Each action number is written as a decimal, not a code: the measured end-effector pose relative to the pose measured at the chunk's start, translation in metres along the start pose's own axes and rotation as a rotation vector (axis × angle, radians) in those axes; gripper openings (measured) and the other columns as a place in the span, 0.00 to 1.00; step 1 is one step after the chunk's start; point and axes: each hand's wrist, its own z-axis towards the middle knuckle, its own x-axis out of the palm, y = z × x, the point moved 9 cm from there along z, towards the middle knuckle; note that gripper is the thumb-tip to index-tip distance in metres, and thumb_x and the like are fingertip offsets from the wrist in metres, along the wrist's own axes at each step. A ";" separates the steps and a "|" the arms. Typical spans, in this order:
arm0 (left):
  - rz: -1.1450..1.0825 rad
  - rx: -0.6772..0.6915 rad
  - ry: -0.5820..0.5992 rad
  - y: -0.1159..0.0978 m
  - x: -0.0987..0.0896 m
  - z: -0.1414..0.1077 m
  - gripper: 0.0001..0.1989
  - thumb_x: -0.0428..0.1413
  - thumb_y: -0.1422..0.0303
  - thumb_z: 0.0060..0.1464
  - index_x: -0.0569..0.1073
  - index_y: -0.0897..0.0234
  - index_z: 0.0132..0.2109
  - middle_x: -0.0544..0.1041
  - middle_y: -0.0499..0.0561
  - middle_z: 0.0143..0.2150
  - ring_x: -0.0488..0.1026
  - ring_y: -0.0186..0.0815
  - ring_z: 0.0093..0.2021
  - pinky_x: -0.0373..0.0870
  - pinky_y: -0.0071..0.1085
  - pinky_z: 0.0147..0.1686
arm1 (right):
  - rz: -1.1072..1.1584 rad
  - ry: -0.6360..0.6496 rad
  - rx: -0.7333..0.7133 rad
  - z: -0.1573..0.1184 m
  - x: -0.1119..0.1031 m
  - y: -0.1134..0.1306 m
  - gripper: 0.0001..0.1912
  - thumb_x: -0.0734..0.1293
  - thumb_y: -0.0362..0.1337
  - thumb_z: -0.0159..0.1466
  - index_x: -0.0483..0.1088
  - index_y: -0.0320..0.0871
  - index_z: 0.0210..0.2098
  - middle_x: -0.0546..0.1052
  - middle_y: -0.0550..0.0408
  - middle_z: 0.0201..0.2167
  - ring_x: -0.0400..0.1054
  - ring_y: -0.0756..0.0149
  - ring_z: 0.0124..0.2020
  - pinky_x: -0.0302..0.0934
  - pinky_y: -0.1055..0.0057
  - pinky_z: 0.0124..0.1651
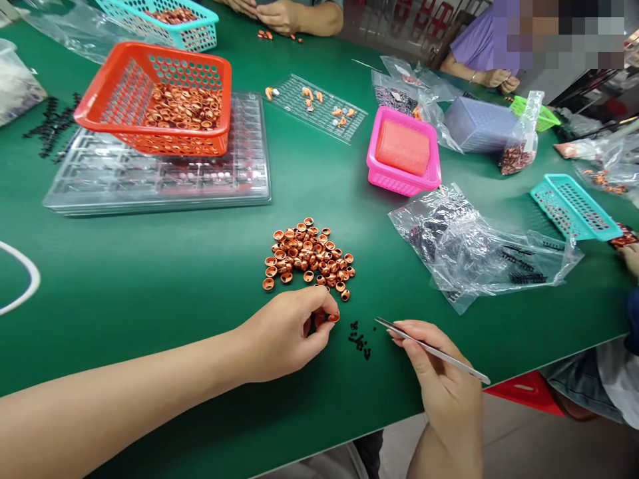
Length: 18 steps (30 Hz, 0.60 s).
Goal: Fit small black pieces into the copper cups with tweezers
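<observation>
Between thumb and forefinger my left hand pinches a small copper-coloured cup. Just beyond it lies a pile of similar copper cups on the green table. My right hand holds silver tweezers, their tips pointing left, just above the table surface. Several tiny black pieces are scattered between my two hands, with a single one close to the tweezer tips. Whether anything sits inside the pinched cup is too small to tell.
A red basket of copper cups stands on stacked clear trays at back left. Right of the pile are a pink basket, plastic bags and a turquoise basket. Other people's hands work across the table.
</observation>
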 end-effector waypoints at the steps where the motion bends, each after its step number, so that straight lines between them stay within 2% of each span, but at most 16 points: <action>1: 0.000 0.007 0.006 -0.001 0.000 0.000 0.04 0.51 0.74 0.55 0.67 0.62 0.38 0.73 0.45 0.31 0.65 0.27 0.24 0.64 0.23 0.24 | -0.018 -0.004 -0.002 -0.001 -0.001 -0.001 0.06 0.68 0.35 0.64 0.75 0.46 0.41 0.79 0.50 0.44 0.77 0.59 0.42 0.76 0.61 0.44; 5: -0.011 0.006 0.006 -0.001 -0.001 -0.001 0.04 0.50 0.74 0.56 0.68 0.62 0.38 0.73 0.45 0.31 0.65 0.27 0.24 0.64 0.23 0.23 | -0.081 -0.028 0.009 -0.006 -0.008 -0.001 0.08 0.67 0.34 0.64 0.75 0.46 0.43 0.80 0.51 0.44 0.77 0.59 0.42 0.76 0.62 0.43; 12: -0.051 -0.029 -0.027 0.001 -0.003 -0.002 0.03 0.50 0.72 0.58 0.68 0.62 0.38 0.73 0.45 0.31 0.64 0.26 0.22 0.64 0.22 0.22 | -0.119 -0.135 -0.012 -0.011 -0.011 0.009 0.05 0.67 0.33 0.64 0.75 0.47 0.38 0.81 0.56 0.36 0.78 0.66 0.37 0.75 0.72 0.38; 18: -0.059 -0.057 -0.035 0.003 -0.002 -0.002 0.03 0.50 0.72 0.59 0.69 0.62 0.39 0.75 0.47 0.35 0.66 0.26 0.24 0.65 0.23 0.22 | -0.118 -0.100 -0.008 -0.013 -0.006 0.003 0.06 0.67 0.32 0.64 0.74 0.48 0.39 0.81 0.56 0.36 0.77 0.65 0.40 0.74 0.70 0.41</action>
